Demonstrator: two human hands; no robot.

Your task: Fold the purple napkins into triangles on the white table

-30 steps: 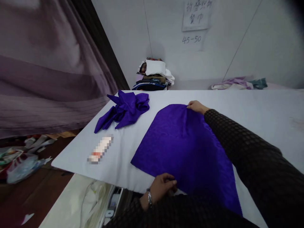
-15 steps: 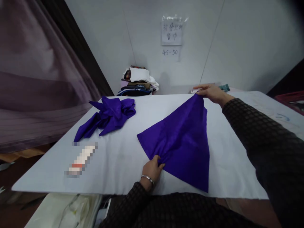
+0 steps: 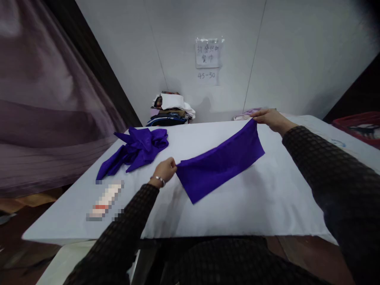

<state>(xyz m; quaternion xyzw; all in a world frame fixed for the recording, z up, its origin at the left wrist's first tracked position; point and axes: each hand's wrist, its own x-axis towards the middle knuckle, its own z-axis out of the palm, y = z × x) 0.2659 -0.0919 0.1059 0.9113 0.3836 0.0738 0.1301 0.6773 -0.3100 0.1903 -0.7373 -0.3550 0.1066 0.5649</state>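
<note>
A purple cloth [image 3: 219, 164] hangs stretched between my two hands above the white table [image 3: 276, 202], its lower fold touching the tabletop. My left hand [image 3: 166, 169] is closed in a pinch on the cloth's near left corner. My right hand [image 3: 268, 117] is closed on the far right corner, near the table's back edge. A second purple cloth [image 3: 135, 152] lies crumpled in a heap at the table's left side, apart from both hands.
A small pixelated object [image 3: 103, 201] lies near the table's front left edge. A pile of folded fabrics [image 3: 170, 109] sits behind the table against the wall. A paper note [image 3: 208, 53] hangs on the wall. A purple curtain [image 3: 44, 111] is at left, a red bin [image 3: 360, 126] at right.
My left hand has lifted its corner of the cloth up and to the left, off the table. The cloth went from a flat triangle to a stretched band. My right hand barely moved.
</note>
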